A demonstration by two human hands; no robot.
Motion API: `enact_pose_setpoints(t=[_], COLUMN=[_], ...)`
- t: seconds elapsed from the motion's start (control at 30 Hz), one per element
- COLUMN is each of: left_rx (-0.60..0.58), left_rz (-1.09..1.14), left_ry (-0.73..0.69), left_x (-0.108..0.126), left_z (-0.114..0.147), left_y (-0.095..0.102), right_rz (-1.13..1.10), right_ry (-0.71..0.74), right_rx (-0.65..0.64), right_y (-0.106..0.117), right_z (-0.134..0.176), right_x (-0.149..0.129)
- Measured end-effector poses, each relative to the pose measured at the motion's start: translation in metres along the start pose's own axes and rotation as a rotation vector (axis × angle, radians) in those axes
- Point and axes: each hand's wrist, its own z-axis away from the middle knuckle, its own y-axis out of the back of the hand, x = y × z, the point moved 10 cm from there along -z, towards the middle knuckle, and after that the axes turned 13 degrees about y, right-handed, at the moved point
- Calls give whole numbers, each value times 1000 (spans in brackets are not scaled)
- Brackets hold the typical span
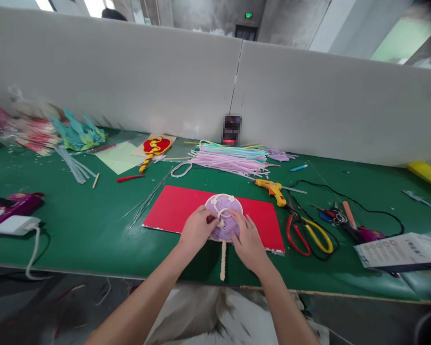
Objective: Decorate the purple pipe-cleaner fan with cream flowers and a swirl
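Note:
A round lilac fan (232,230) with a cream rim, small cream flower shapes and a cream handle (223,261) lies on a red board (175,206). A curved cream pipe cleaner (220,212) rests across the fan's face. My left hand (198,227) reaches over the fan's left side, thumb and forefinger pinched at the cream strip's lower end. On the right side, my right hand (249,239) lies with fingers stretched out over the fan, the fingertips touching it near the strip's upper end. The fan's lower left edge is partly hidden by my left hand.
Behind the board lies a bundle of pipe cleaners (230,160). A yellow glue gun (271,190) and scissors (297,235) sit right, with a black cord (362,201). A red-and-yellow fan (157,146) and thin wires (145,203) are left; a partition (129,76) stands behind.

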Motion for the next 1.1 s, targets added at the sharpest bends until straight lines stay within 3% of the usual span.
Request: enact_pose_setpoints(t=[0.33,0.5,0.7,0.9,1.1], left_rx=[-75,-7,125,79,62], left_rz=[65,11,-154,-39,-152], left_ry=[85,79,-86,-260,-405], left_x=[-5,-3,12,17,19], left_z=[-10,-1,10,15,19], left_y=[-9,-14,-8,-11,-14], right_rz=[-4,-1,-5,-1,9], right_ry=[0,12,7,11,26], right_rx=[2,4,-9,8,27], right_y=[0,-3,-4,-3,0], right_z=[-1,0,0,0,0], right_x=[1,3,3,2,0])
